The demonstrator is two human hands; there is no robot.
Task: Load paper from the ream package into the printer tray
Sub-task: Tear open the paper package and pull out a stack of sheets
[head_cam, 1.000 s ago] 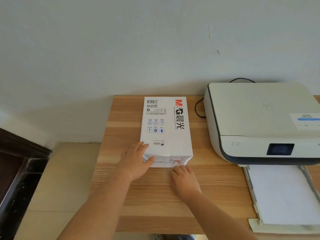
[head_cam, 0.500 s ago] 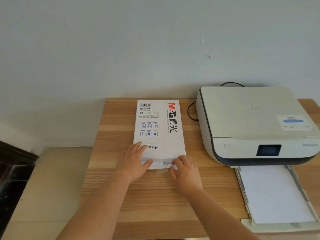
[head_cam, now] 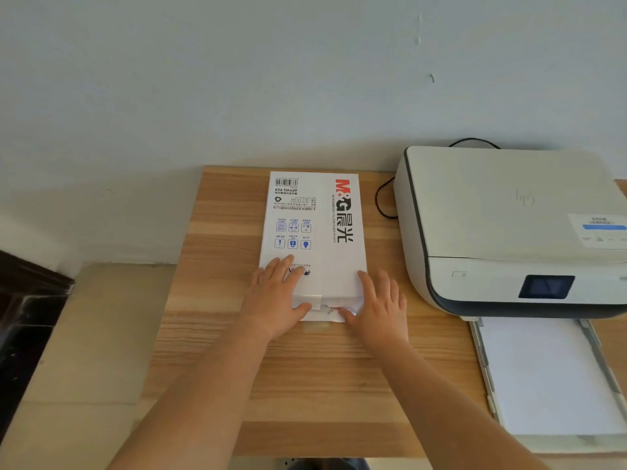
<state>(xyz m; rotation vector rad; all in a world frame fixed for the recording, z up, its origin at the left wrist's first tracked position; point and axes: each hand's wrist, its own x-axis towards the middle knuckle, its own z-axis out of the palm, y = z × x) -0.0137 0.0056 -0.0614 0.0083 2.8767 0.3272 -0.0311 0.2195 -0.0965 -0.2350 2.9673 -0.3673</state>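
A white ream package [head_cam: 319,225] with red and black print lies flat on the wooden table [head_cam: 325,385], its torn near end facing me. My left hand [head_cam: 274,300] rests on the package's near left corner, fingers spread on top and thumb at the torn flap. My right hand [head_cam: 380,307] grips the near right corner, fingers along the side and thumb at the flap. To the right stands a white printer [head_cam: 509,232]. Its paper tray [head_cam: 483,361] is pulled out toward me, with white sheets [head_cam: 543,378] lying in it.
A black cable [head_cam: 381,198] loops on the table between the package and the printer. The table's back edge meets a pale wall. Left of the table is a beige floor [head_cam: 84,334] and a dark cabinet [head_cam: 23,320].
My right hand has moved from in front of the package's open end up onto its near right corner. My left hand stays on the left corner. The camera has tilted slightly.
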